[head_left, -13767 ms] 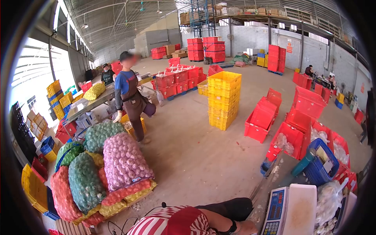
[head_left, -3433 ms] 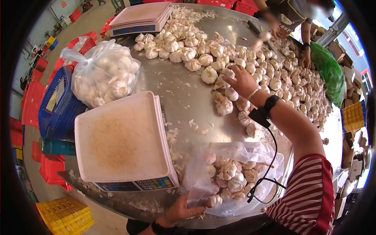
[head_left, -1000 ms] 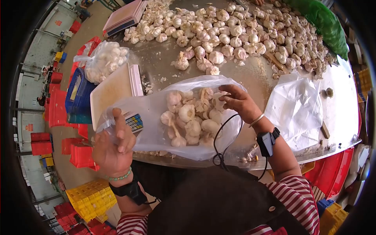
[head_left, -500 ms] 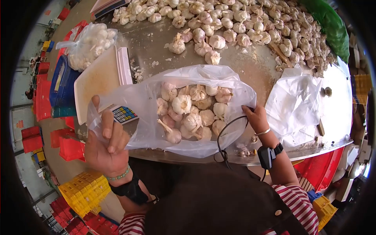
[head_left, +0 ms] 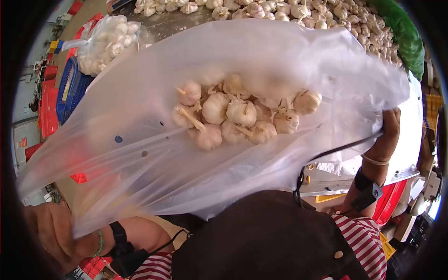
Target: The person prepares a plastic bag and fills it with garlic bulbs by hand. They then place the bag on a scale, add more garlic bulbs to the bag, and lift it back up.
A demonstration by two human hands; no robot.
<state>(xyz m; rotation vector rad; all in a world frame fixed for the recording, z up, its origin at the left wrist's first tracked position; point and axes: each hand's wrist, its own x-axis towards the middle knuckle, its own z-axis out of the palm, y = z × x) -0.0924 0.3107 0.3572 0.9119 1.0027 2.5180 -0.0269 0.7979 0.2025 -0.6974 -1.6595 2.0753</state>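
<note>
A large translucent plastic bag stretches across the middle of the view, with several garlic bulbs gathered in its centre. At the lower left, my left hand is closed on one end of the bag. My right hand grips the opposite end at the right, its fingers partly hidden by the plastic. A dark cord runs from near my right hand down toward the apron.
Loose garlic is heaped along the far side of the metal table. A tied bag of garlic rests by a blue basket at the left. A green net bag lies at the back right.
My hands have moved farther apart, the left one down and left, the right one outward and up. The bag is now stretched wide and covers more of the table.
</note>
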